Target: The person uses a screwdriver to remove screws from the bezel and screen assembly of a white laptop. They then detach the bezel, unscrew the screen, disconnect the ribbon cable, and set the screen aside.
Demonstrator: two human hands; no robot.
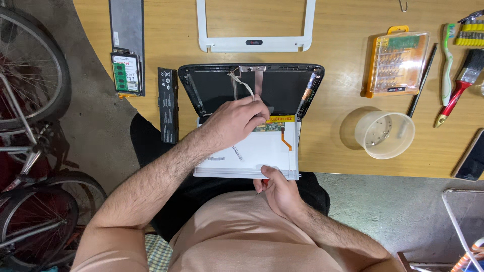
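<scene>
Hands work at the near edge of the wooden table, where a black laptop lid shell lies open and flat with its thin white-backed display panel tipped forward out of it, back side up, overhanging the edge toward the person's lap. That position bares the flat ribbon and the strip of circuit board along the panel's upper edge. The left hand rests there, its fingers curled and pinched together over the connector; what they grip is hidden beneath them. The right hand steadies the panel's near edge with the thumb laid on it, while the other fingers are closed round a slim tool with a red handle, seemingly kept ready.

Removed parts lie in a row, well apart from the work: one white screen bezel beyond the shell, one long black battery pack just left of it, and one grey drive with a green memory stick lying on it. To the right stand one orange-edged clear bit case, one round clear plastic tub holding small bits of hardware, two brushes and one dark phone.
</scene>
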